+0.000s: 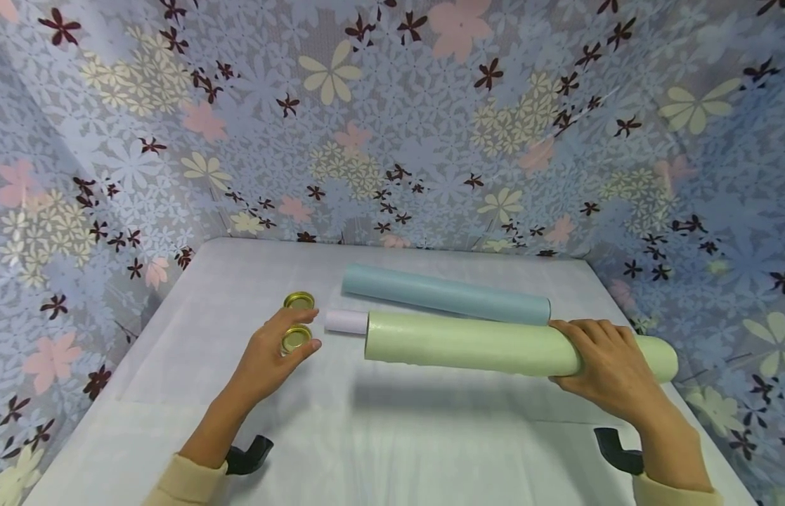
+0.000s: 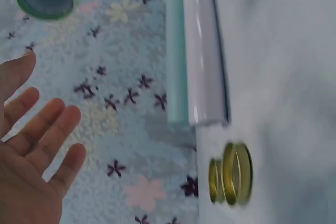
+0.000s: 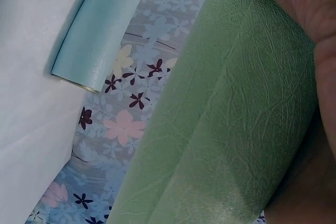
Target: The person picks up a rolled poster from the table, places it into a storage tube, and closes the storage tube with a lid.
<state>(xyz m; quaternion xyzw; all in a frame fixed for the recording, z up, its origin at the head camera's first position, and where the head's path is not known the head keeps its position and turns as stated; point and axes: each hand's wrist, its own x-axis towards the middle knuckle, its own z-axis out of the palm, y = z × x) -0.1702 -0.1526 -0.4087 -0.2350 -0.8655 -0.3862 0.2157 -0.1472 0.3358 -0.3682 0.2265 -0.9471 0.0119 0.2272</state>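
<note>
My right hand point(image 1: 607, 365) grips a long pale green tube point(image 1: 468, 344) near its right end, holding it level above the table. Its near end looks hollow, with a dark round opening in the left wrist view. My left hand point(image 1: 268, 358) is held with fingers spread and nothing in it, left of the tube's open end. Overlapped by that hand in the head view are two shallow gold lids point(image 1: 296, 339) on the table. Behind the green tube lies a lavender tube point(image 1: 345, 322), mostly hidden in the head view.
A light blue tube point(image 1: 443, 292) lies at the back of the white-covered table point(image 1: 240, 274), beside the lavender one. Flowered cloth point(image 1: 392, 126) encloses the back and both sides. Black curved pieces point(image 1: 256, 453) show by both wrists.
</note>
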